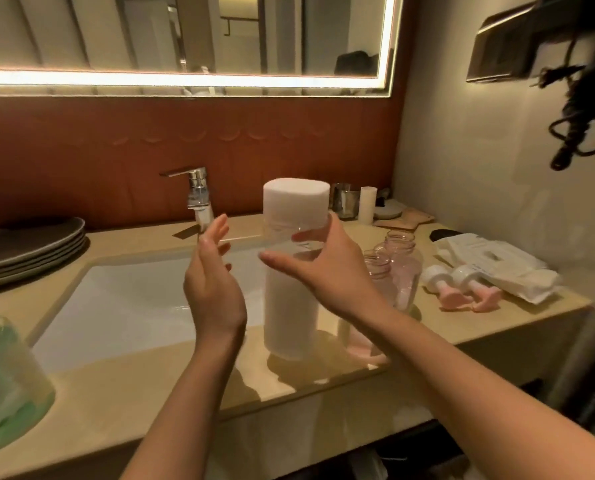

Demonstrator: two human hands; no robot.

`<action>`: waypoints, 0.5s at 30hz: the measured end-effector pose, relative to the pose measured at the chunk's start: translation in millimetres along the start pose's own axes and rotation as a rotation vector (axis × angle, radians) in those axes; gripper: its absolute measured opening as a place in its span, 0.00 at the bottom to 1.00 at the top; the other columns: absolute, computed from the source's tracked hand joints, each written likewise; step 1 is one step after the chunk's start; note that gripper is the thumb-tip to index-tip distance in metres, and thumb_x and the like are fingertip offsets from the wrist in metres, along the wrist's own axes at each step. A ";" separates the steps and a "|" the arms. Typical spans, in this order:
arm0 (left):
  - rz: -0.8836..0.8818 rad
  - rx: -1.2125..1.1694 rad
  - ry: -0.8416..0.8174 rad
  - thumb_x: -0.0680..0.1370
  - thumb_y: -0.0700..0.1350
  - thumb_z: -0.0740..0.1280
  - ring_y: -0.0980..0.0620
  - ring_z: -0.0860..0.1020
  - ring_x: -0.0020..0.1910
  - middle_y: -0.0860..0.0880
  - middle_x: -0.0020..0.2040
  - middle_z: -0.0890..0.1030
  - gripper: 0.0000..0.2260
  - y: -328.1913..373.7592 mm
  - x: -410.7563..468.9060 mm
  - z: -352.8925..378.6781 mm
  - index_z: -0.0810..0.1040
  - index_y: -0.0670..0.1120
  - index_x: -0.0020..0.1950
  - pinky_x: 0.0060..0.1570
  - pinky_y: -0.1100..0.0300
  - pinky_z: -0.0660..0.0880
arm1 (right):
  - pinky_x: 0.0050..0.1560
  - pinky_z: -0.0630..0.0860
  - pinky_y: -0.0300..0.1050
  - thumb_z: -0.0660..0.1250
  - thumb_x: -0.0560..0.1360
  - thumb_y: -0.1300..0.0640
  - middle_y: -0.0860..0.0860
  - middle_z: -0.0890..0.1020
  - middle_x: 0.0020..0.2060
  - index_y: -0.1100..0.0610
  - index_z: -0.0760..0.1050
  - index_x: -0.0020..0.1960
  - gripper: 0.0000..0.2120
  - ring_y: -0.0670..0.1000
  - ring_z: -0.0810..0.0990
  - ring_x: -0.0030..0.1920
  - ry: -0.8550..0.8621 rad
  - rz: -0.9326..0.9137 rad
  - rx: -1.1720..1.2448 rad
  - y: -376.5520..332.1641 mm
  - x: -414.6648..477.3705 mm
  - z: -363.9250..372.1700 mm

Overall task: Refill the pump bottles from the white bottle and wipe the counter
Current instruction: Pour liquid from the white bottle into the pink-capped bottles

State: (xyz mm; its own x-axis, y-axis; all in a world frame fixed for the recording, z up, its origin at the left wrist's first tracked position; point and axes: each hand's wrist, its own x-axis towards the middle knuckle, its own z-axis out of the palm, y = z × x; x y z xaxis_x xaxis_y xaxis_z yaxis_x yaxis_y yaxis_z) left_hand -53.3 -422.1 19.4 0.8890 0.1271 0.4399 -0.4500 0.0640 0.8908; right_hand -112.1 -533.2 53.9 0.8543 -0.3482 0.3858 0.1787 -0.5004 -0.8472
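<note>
Right hand [327, 271] grips the tall white bottle [290, 317]; left hand [213, 285] is open beside it.
The bottle stands upright on the beige counter [323, 386] at the sink's [133, 306] right edge. The right hand wraps its middle, thumb high, fingers across the front. The left hand is raised over the sink, fingers straight, palm facing the bottle, apart from it. Uncapped pink pump bottles [401, 268] stand just right, with pump heads [438, 277] lying beyond.
</note>
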 end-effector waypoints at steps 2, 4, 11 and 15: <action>-0.089 0.019 -0.001 0.84 0.52 0.47 0.55 0.74 0.59 0.53 0.64 0.76 0.18 -13.3 -6.8 7.8 0.73 0.56 0.65 0.63 0.50 0.71 | 0.54 0.76 0.47 0.75 0.64 0.42 0.44 0.76 0.55 0.49 0.64 0.66 0.36 0.46 0.76 0.54 0.058 0.008 0.085 -1.6 9.7 -13.4; -0.142 0.043 -0.044 0.84 0.53 0.48 0.54 0.74 0.60 0.54 0.63 0.76 0.17 -25.6 -15.2 18.5 0.73 0.57 0.65 0.64 0.47 0.70 | 0.56 0.77 0.52 0.75 0.65 0.44 0.47 0.77 0.55 0.50 0.67 0.63 0.31 0.48 0.77 0.55 0.098 0.013 0.177 -2.7 19.3 -29.6; -0.302 0.080 -0.148 0.83 0.49 0.56 0.54 0.73 0.60 0.53 0.60 0.79 0.11 -55.9 -52.0 55.4 0.76 0.59 0.58 0.54 0.57 0.68 | 0.49 0.81 0.50 0.77 0.65 0.53 0.54 0.79 0.56 0.58 0.70 0.63 0.30 0.51 0.82 0.51 0.145 0.082 0.449 -8.7 55.6 -81.1; -0.278 0.031 -0.217 0.82 0.49 0.59 0.61 0.73 0.57 0.56 0.60 0.78 0.11 -62.4 -61.4 69.8 0.79 0.53 0.59 0.52 0.75 0.67 | 0.52 0.80 0.52 0.77 0.65 0.57 0.55 0.77 0.56 0.57 0.68 0.63 0.30 0.53 0.80 0.53 0.210 0.053 0.446 -0.9 77.6 -100.0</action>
State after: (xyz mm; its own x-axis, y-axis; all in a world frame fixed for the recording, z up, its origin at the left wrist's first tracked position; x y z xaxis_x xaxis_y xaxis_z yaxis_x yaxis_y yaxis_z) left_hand -73.9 -503.0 -55.2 0.9761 -0.1043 0.1908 -0.1880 0.0365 0.9815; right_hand -94.8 -639.1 121.1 0.7593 -0.5393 0.3642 0.3681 -0.1055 -0.9238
